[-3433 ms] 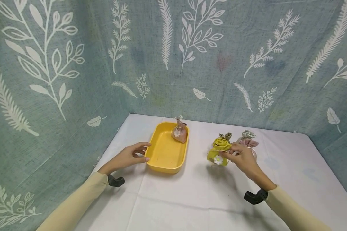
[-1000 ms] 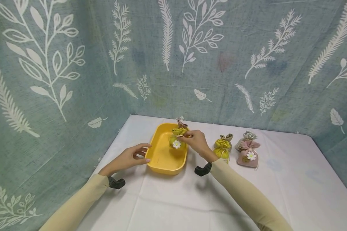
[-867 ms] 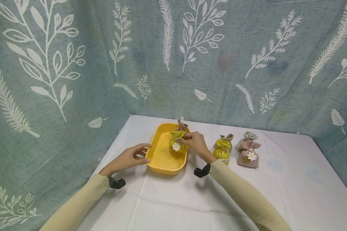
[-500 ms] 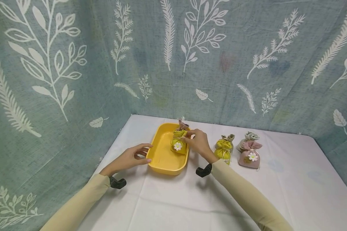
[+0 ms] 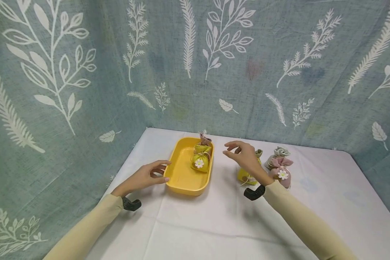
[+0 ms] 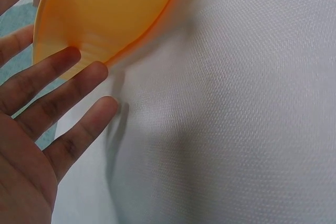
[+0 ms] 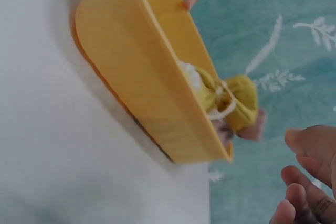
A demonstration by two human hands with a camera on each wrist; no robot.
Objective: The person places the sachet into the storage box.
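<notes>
Both hands are bare: the left hand (image 5: 147,176) touches the left side of the yellow tray (image 5: 186,190), thumb well apart from its spread fingers, while the right hand (image 5: 243,155) is to the tray's right and grips nothing, its fingers loosely bent and its thumb tip parted from the forefinger. Inside the tray, close by its right wall, sits a yellow pouch (image 5: 202,157) with a white flower and a corded neck; its gathered top rises above the tray's rim. Behind it, in the tray's far right corner, a dusky pink pouch (image 5: 206,139) shows mainly its top. On the white surface (image 5: 188,231), right of the tray, the right arm partly hides another yellow pouch (image 5: 243,176) and a grey-green pouch (image 5: 259,152). Farther right of the tray, a pale pink pouch (image 5: 278,174) stands before a pale grey pouch (image 5: 280,151).
</notes>
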